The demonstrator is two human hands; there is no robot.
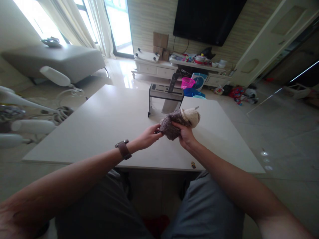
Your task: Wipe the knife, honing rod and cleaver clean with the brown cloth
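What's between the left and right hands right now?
A bunched brown-and-cream cloth, seen in the head view. The right hand grips it; the left hand is at its other end.

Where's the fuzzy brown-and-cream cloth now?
In the head view, right of centre: the right hand holds the fuzzy brown-and-cream cloth over the white table, in front of the slotted dark-framed rack, the left hand at its left end.

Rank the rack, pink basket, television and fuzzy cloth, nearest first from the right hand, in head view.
1. Fuzzy cloth: in the right hand.
2. Rack: on the table, just beyond.
3. Pink basket: past the table's far edge.
4. Television: high, farthest back.
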